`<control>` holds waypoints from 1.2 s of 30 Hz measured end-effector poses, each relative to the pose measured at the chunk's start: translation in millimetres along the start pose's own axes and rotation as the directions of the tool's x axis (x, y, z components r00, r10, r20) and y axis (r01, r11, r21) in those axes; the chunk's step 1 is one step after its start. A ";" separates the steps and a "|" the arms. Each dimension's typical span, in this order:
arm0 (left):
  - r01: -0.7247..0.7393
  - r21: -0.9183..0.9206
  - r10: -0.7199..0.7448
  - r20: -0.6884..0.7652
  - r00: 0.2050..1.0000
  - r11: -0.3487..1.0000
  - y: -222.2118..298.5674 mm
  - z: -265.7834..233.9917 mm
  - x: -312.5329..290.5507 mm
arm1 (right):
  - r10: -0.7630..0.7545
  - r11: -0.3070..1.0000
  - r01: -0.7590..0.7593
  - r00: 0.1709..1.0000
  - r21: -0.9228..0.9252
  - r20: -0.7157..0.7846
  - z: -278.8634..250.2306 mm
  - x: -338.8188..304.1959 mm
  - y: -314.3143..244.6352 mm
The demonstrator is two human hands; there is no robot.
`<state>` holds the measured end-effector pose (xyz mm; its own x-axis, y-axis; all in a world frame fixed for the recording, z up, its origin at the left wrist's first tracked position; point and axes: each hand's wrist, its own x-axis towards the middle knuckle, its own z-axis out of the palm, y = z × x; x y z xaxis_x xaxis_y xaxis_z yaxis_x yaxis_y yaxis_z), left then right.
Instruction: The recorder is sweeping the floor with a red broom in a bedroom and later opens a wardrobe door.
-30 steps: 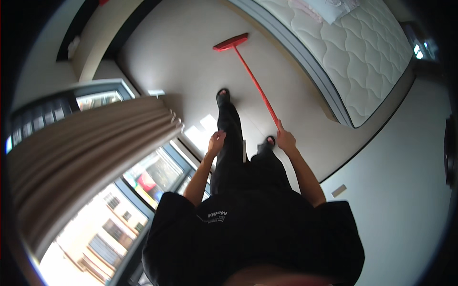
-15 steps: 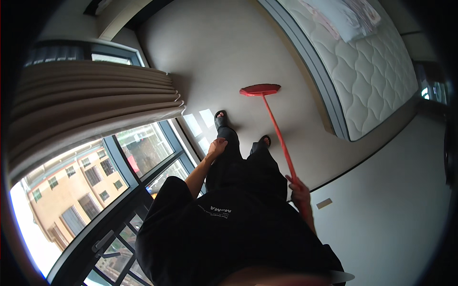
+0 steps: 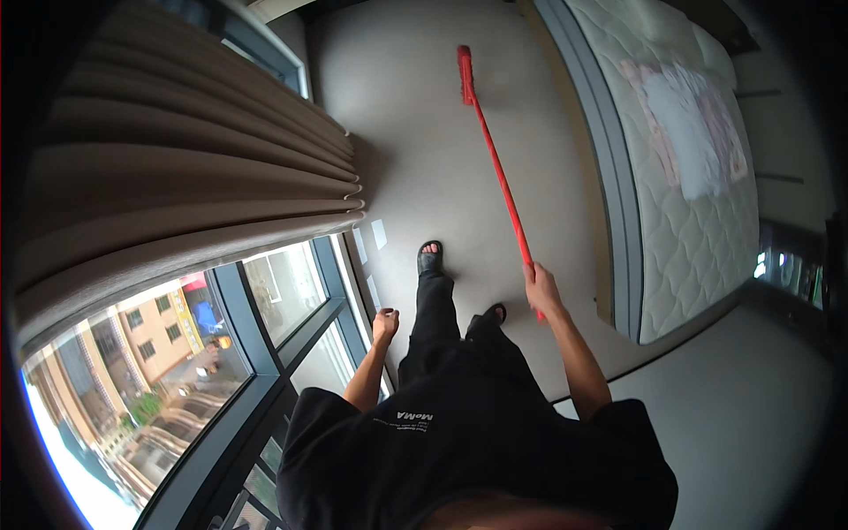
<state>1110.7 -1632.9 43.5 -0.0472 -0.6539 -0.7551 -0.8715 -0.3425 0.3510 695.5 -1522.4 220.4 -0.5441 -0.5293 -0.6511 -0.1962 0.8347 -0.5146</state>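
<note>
My right hand (image 3: 541, 289) is wrapped round the handle of a red broom (image 3: 502, 172), near its upper end. A short stub of the handle pokes out below the fist. The handle slants away to the far floor, where the narrow broom head (image 3: 465, 75) is turned edge-on, pointing away from me. Beside my left leg hangs my left hand (image 3: 385, 325), its fingers curled in and nothing visible in them. Both my feet, in dark sandals, are on the greyish floor (image 3: 406, 132).
At right stands a bed with a quilted white mattress (image 3: 680, 265) and folded bedding (image 3: 693, 132) on it. A grey bed frame (image 3: 609, 168) borders the floor. Brown curtains (image 3: 203, 159) and a window (image 3: 150, 371) line my left. A pale surface (image 3: 724, 406) lies at lower right.
The broom head has moved farther away and turned from crosswise to lengthwise. My right arm has reached forward with the handle. The view has shifted, and my left hand is now away from my leg.
</note>
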 end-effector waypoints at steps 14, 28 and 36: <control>0.286 -0.388 -0.283 0.067 0.957 0.876 -69.7 77.6 -69.6 | -0.185 0.773 0.296 0.951 -0.561 0.247 145.6 217.7 -198.4; 0.018 -0.349 -0.030 -0.028 0.999 0.937 -126.8 232.7 -171.6 | -0.252 0.719 0.383 0.922 -0.580 0.295 30.4 -78.8 227.8; 0.036 -0.237 -0.028 0.037 0.999 0.971 -198.0 222.2 -252.9 | -0.201 0.860 0.342 0.909 -0.379 0.365 -86.1 -403.4 497.4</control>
<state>1186.8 -1249.8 42.0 -0.0408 -0.6185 -0.7847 -0.7321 -0.5160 0.4447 747.1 -880.6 275.2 -0.1576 -0.7043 -0.6922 -0.6639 0.5945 -0.4537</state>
